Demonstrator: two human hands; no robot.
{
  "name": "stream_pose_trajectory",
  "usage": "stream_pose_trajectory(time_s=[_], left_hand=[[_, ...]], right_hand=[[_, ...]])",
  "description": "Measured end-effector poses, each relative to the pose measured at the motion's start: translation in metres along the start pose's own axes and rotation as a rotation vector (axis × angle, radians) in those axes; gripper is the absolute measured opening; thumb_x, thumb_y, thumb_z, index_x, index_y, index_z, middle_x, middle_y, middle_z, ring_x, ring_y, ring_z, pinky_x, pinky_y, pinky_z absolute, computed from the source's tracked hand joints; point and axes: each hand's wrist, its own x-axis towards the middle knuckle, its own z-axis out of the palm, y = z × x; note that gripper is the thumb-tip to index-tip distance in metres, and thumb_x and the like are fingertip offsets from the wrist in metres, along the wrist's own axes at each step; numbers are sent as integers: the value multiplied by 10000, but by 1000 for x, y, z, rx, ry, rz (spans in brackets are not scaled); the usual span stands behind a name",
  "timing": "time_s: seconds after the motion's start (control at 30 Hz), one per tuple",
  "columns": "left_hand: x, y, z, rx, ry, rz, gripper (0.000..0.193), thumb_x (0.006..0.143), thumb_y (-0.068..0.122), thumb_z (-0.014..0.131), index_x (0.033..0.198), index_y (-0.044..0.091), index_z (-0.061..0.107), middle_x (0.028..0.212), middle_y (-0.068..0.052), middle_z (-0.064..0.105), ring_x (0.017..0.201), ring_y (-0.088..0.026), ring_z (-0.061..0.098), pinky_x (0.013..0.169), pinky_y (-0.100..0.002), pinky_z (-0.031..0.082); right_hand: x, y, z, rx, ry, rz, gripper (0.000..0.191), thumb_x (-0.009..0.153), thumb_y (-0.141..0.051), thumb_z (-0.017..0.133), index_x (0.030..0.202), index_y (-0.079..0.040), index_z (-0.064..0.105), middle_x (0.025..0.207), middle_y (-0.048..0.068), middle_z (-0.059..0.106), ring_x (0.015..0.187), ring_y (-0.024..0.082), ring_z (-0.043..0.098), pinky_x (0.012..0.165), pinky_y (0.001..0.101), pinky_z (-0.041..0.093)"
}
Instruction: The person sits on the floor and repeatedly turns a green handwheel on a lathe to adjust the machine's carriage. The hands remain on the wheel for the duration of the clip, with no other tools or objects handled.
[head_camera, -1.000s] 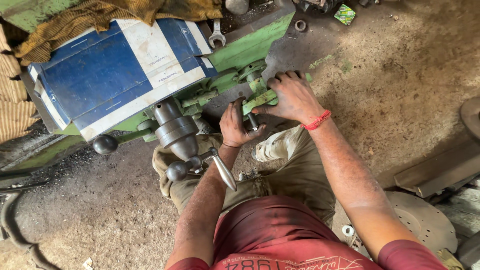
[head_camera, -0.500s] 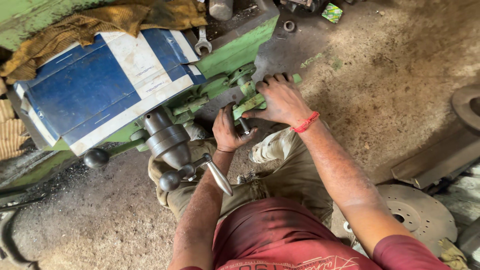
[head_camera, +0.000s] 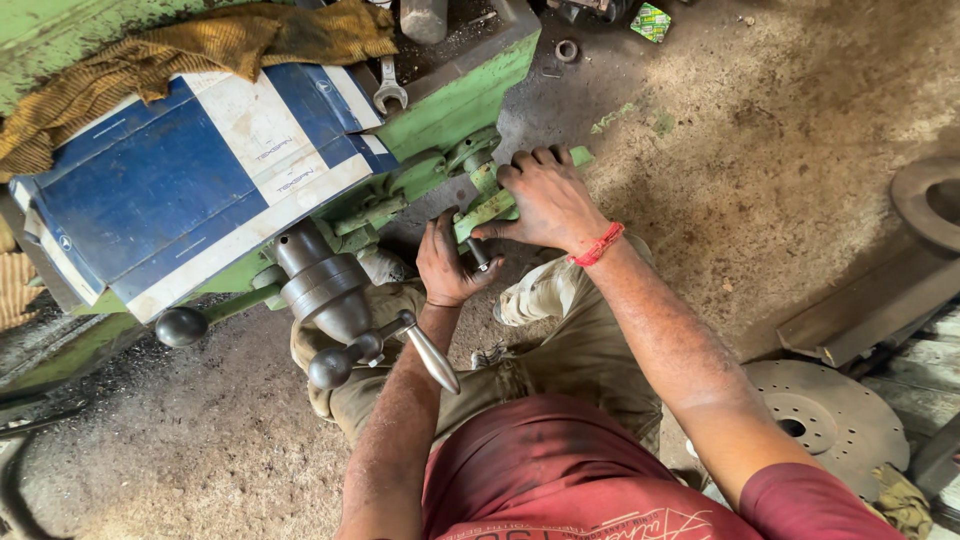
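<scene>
I sit on the ground against a green machine (head_camera: 455, 105). My right hand (head_camera: 545, 200), with a red thread at the wrist, presses down on a green lever-like bracket (head_camera: 488, 208) at the machine's lower edge. Just below it, my left hand (head_camera: 450, 265) is closed around a small dark tool (head_camera: 479, 252) pointing up under that bracket. A grey hub with ball-ended handles (head_camera: 335, 300) juts out to the left of my left forearm.
A blue and white board (head_camera: 190, 190) lies on the machine, with a brown cloth (head_camera: 200, 50) behind it and a spanner (head_camera: 388, 90) beside it. A perforated metal disc (head_camera: 825, 410) and a metal channel (head_camera: 870, 310) lie on the dirt floor at right.
My view has shifted a little, so the machine and hands sit slightly higher and further left. Both hands stay at the green bracket with the same hold.
</scene>
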Motion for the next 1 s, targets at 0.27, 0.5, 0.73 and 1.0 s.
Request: stream_pose_trajectory(time_s=[0.27, 0.5, 0.73, 1.0], left_hand=[[-3, -3, 0, -6, -1, -2, 1009, 732, 678, 801, 1407, -9, 498, 1244, -213, 615, 1027, -405, 671, 875, -471, 576], [-4, -3, 0, -11, -2, -5, 998, 741, 686, 787, 1398, -8, 500, 1244, -214, 609, 1028, -412, 668, 878, -475, 572], [-3, -3, 1, -3, -3, 8, 995, 755, 691, 774, 1401, -14, 497, 1265, -214, 606, 1042, -413, 658, 884, -482, 566], [-6, -6, 2, -11, -5, 2, 996, 763, 694, 771, 1403, -17, 492, 1255, -218, 603, 1038, -412, 655, 884, -484, 564]], right_hand=[[1, -2, 2, -27, 2, -12, 878, 647, -793, 806, 1074, -27, 742, 1053, 174, 690, 1081, 348, 613, 995, 521, 424], [0, -3, 4, -33, 12, -15, 871, 625, -790, 818, 1039, -26, 749, 1028, 165, 688, 1061, 340, 608, 1007, 508, 409], [-1, -3, 3, -27, 34, -22, 839, 636, -773, 822, 1028, -33, 756, 1009, 158, 685, 1047, 331, 604, 981, 493, 408], [-2, -7, 3, -25, 44, -28, 814, 643, -763, 821, 1009, -39, 755, 994, 155, 674, 1052, 334, 591, 991, 497, 393]])
